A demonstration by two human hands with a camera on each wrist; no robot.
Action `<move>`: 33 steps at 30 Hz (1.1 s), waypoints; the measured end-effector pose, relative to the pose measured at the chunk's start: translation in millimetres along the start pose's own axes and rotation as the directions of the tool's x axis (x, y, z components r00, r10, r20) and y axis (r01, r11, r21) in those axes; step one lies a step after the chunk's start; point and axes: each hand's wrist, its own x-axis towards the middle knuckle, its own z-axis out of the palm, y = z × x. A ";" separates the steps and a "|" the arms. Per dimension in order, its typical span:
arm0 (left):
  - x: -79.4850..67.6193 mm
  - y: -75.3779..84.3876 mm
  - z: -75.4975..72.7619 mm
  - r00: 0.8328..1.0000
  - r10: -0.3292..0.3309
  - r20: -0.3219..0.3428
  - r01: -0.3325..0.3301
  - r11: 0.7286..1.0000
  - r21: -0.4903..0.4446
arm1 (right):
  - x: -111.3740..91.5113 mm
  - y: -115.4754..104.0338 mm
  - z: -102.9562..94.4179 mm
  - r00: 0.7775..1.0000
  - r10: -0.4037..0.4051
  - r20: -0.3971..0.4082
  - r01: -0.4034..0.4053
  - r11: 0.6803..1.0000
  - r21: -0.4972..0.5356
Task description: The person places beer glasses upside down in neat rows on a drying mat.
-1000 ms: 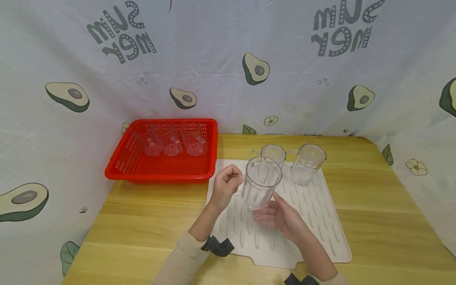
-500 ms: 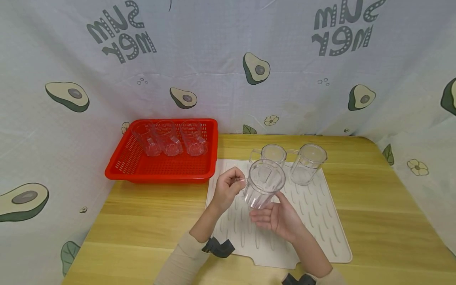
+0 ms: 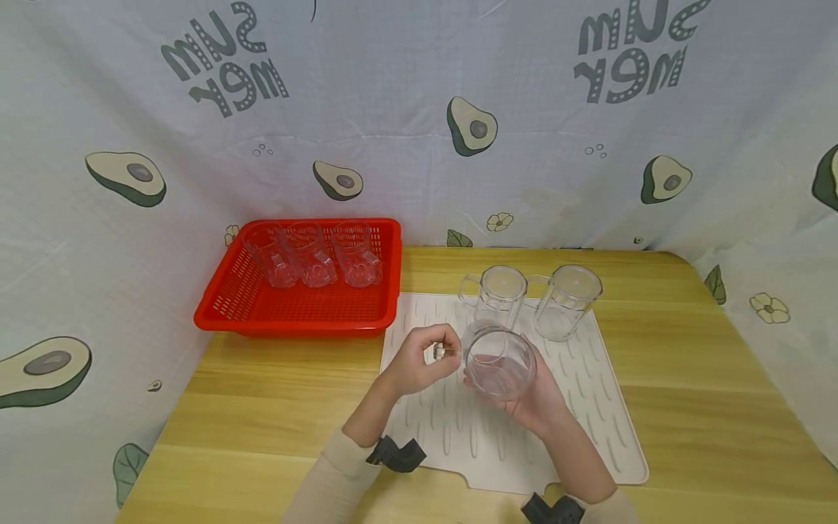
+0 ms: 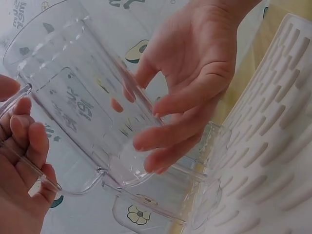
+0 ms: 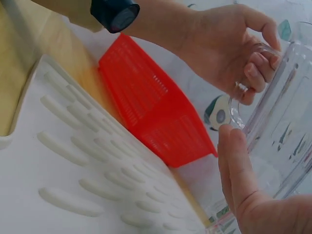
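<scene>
Left hand (image 3: 422, 356) gripping mug (image 3: 499, 361) handle, right hand (image 3: 537, 397) flat-fingered cradling base (wrist views only)

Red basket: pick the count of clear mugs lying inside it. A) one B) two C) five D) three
D: the head view shows three clear mugs side by side in the red basket. Two more stand on the white drying mat, and one mug is held above the mat between the left hand and right hand.
</scene>
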 end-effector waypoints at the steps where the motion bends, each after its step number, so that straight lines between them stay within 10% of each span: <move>1: -1.0 -0.1 -0.6 1.000 -0.005 0.018 0.004 1.000 0.021 | -0.4 -2.2 1.7 0.997 0.020 -0.071 -0.022 1.000 -0.021; 4: -3.5 -0.7 -2.3 0.997 -0.008 0.073 0.002 0.996 0.087 | -1.1 -7.6 4.1 0.978 0.060 -0.198 -0.075 0.995 -0.071; 21: -7.4 -0.3 -5.6 0.976 -0.017 0.218 -0.021 0.985 0.174 | 0.2 -8.8 3.1 0.979 0.042 -0.199 -0.062 0.994 -0.095; 33: -9.4 -3.8 -16.4 0.993 -0.108 -0.055 0.117 0.972 0.202 | -0.9 -9.5 0.5 0.981 -0.147 -0.129 0.111 0.961 -0.253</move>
